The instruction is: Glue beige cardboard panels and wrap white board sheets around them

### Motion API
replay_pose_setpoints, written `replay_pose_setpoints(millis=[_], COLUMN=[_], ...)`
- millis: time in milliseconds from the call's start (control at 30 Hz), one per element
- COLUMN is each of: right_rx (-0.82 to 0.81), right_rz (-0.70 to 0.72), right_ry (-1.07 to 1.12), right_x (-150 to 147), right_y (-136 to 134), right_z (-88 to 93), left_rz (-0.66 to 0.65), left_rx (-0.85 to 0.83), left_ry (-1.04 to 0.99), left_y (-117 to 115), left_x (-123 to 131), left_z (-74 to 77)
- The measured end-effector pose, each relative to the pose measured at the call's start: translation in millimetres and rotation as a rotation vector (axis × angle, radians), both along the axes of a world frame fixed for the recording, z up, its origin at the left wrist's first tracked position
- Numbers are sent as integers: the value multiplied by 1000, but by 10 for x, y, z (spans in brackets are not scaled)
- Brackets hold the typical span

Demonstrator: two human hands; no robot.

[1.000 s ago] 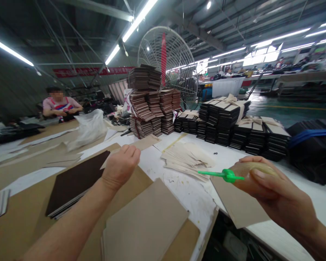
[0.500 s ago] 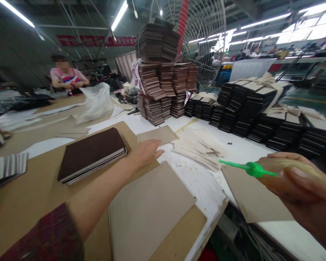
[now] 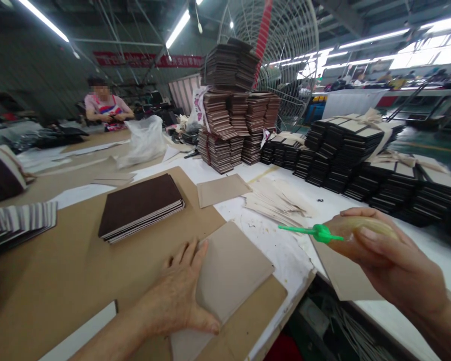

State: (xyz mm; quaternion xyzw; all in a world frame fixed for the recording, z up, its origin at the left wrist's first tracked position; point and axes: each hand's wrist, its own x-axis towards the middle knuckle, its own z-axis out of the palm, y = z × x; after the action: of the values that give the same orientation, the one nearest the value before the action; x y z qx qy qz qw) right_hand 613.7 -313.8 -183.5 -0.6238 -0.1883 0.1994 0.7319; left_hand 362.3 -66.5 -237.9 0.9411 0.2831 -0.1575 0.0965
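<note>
My left hand (image 3: 184,291), fingers spread, rests on the left edge of a large beige sheet (image 3: 236,271) lying on brown board (image 3: 75,260). At the right, my right hand (image 3: 394,265) is wrapped round a yellowish glue bottle (image 3: 372,228), its green nozzle (image 3: 321,233) pointing left above the table. Behind my left hand sits a stack of dark brown panels (image 3: 141,203). A smaller beige piece (image 3: 223,190) lies beyond the large sheet, beside a fan of thin cream strips (image 3: 278,200).
Tall brown stacks (image 3: 236,115) and tied black bundles (image 3: 346,145) stand at the back. Striped pieces (image 3: 22,223) lie at the left. A person (image 3: 107,108) is across the table near a plastic bag (image 3: 143,140). The table edge (image 3: 304,283) drops beside cables.
My left hand has moved back from the smaller beige piece to the large sheet. My right hand and the bottle have shifted left. The view has turned slightly left.
</note>
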Motion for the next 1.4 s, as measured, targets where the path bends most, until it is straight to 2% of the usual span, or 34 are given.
replay_pose_setpoints(millis=[167, 700, 867, 1067, 1400], right_rx=[-21, -56, -70, -86, -90], right_rz=[28, 130, 149, 176, 188], right_ry=[-8, -22, -12, -42, -6], right_x=[17, -22, -56, -64, -44], right_y=[5, 28, 55, 52, 14], right_z=[-35, -154, -196, -229, -278], left_rz=[10, -148, -216, -205, -139], left_rx=[3, -30, -108, -135, -63], left_ry=[11, -38, -16, 42, 11], left_y=[-91, -229, -229, -255, -260], left_x=[17, -151, -120, -67, -83], left_z=[52, -31, 60, 151, 98])
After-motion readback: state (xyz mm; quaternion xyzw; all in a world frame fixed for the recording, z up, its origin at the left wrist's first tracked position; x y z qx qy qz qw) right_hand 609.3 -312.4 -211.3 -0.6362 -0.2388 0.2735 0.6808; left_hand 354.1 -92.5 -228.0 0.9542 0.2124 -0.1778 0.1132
